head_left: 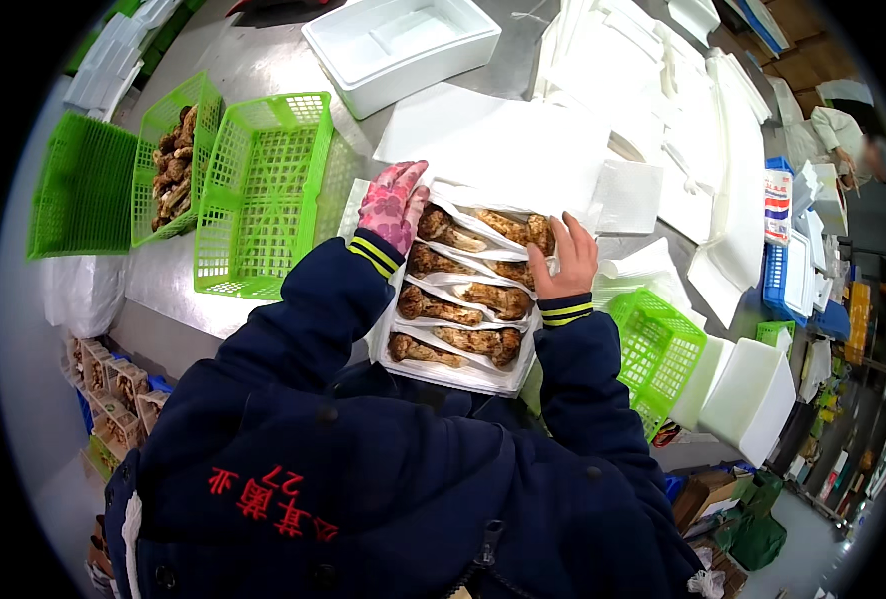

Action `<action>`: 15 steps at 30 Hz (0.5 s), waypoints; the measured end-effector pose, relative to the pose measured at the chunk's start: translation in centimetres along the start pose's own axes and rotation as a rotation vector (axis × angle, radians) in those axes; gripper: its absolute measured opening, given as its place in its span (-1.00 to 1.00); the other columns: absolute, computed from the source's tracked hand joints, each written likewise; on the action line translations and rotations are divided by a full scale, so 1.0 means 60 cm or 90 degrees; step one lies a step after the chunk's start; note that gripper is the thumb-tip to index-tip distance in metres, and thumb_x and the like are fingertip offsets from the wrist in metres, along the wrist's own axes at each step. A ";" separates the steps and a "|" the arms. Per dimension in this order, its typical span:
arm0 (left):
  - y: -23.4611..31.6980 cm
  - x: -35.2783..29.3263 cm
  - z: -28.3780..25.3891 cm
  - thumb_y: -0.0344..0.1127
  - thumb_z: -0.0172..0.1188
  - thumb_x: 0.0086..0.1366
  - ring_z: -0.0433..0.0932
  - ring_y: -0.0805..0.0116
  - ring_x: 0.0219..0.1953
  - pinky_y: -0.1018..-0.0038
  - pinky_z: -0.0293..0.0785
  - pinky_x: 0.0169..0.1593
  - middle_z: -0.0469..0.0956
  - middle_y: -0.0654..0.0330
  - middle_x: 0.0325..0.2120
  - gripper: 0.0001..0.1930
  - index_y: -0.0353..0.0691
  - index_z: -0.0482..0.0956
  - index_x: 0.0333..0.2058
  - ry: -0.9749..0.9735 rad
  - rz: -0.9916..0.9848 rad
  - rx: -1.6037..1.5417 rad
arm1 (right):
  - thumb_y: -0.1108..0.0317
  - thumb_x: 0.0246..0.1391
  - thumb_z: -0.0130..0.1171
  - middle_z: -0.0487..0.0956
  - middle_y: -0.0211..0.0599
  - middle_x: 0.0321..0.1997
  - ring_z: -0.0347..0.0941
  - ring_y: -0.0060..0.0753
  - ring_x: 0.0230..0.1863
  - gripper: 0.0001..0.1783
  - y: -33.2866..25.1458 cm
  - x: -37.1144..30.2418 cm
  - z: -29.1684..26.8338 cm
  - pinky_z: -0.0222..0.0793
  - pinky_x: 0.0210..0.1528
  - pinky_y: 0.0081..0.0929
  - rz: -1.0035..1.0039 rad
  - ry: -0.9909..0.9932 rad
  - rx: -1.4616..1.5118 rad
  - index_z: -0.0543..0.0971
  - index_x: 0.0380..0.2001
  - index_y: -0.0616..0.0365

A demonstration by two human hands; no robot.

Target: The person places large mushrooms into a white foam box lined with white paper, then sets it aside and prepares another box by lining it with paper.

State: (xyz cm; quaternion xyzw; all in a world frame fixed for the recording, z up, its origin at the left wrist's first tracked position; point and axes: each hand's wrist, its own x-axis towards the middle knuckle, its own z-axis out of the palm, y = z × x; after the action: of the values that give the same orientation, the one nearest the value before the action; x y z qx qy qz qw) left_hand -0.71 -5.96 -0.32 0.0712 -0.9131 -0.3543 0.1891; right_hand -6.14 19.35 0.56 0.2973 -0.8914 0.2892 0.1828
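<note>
A white foam box (511, 381) stands in front of me, filled with brown, scaly mushrooms (483, 342) in rows divided by folded white paper (443, 321). My left hand (393, 207), in a pink patterned glove, lies along the upper left rim of the box with fingers stretched out. On the opposite side, my bare right hand (569, 262) rests at the right rim, its fingers apart and its fingertips beside the cap of the upper right mushroom (539, 234). Whether they touch that cap I cannot tell. Neither hand shows anything held.
On the left stand a green plastic basket (263, 190), another basket of mushrooms (175, 165) and stacked green baskets (81, 190). An open foam box (403, 50) sits at the back beside white sheets (503, 140). Another green basket (655, 349) is at right. A person (843, 140) stands far right.
</note>
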 end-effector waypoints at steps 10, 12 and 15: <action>0.007 -0.028 -0.002 -0.16 0.27 -0.05 0.26 0.07 0.05 0.24 0.17 0.10 0.37 0.08 -0.07 -0.56 -0.09 0.48 -0.14 -0.125 -0.032 0.154 | 0.35 -0.30 0.21 0.46 -0.51 -0.30 0.30 -0.35 -0.14 -0.77 -0.046 0.054 0.065 0.08 -0.15 -0.25 -0.171 -0.105 -0.075 0.53 -0.42 -0.02; 0.017 -0.015 0.005 -0.21 0.26 -0.05 0.24 0.07 0.08 0.22 0.16 0.11 0.37 0.09 -0.06 -0.57 -0.05 0.47 -0.13 -0.153 -0.039 0.228 | 0.37 -0.29 0.19 0.47 -0.52 -0.29 0.31 -0.35 -0.16 -0.79 -0.047 0.051 0.072 0.08 -0.16 -0.27 -0.165 -0.098 -0.089 0.54 -0.44 -0.04; 0.013 -0.019 0.011 -0.22 0.26 -0.03 0.22 0.04 0.08 0.23 0.14 0.12 0.33 0.07 -0.03 -0.56 -0.03 0.46 -0.10 -0.167 -0.062 0.230 | 0.35 -0.28 0.19 0.47 -0.53 -0.28 0.31 -0.35 -0.17 -0.79 -0.052 0.052 0.067 0.08 -0.16 -0.27 -0.136 -0.150 -0.073 0.55 -0.43 -0.04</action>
State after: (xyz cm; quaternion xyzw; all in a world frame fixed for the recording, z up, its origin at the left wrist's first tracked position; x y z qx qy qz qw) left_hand 0.09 -4.67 -0.61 0.1011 -0.9739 -0.2001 0.0352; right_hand -7.11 13.46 0.32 0.4116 -0.8849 0.1800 0.1231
